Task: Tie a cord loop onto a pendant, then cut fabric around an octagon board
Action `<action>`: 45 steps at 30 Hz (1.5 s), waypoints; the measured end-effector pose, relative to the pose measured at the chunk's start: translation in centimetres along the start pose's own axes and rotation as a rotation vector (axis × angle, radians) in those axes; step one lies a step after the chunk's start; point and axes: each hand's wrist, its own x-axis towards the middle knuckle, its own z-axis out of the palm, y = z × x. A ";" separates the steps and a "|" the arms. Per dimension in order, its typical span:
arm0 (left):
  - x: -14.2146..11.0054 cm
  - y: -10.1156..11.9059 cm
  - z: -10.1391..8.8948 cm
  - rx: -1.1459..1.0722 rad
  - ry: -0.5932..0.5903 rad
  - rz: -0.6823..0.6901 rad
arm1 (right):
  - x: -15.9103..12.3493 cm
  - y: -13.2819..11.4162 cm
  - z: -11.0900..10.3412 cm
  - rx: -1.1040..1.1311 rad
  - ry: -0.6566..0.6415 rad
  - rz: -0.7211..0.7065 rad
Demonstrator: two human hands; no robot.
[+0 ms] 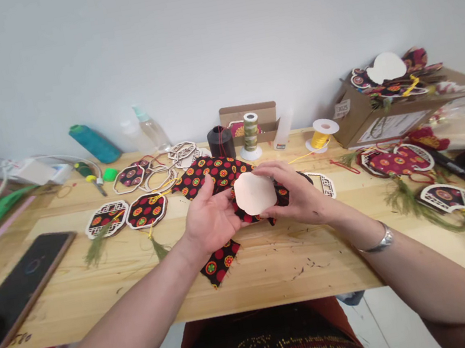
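Observation:
My right hand [296, 191] pinches a pale, flat piece with rounded, notched corners [255, 192] between thumb and fingers. To its left, my left hand [213, 216] is open with the palm turned up and the thumb raised; its fingertips reach the patterned cloth beside the piece. Black cloth with red dots and flower rounds [218, 170] lies behind and beneath both hands. A pointed strip of the same cloth [221, 264] shows nearer the table's front edge. Just left of my hands are two cloth-filled frame ornaments, one dark with a pale rim [146, 210], the other with latticework [107, 219].
Along the back stand a black thread cone [221, 142], a green thread spool [251, 134] and a yellow cord spool [321, 135]. A phone [19, 289] lies at left. A full cardboard box [379, 115] and more ornaments [446, 198] occupy the right.

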 end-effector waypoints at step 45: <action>0.2 -0.2 0.3 0.010 0.011 0.005 | -0.3 0.3 0.3 -0.034 -0.057 -0.009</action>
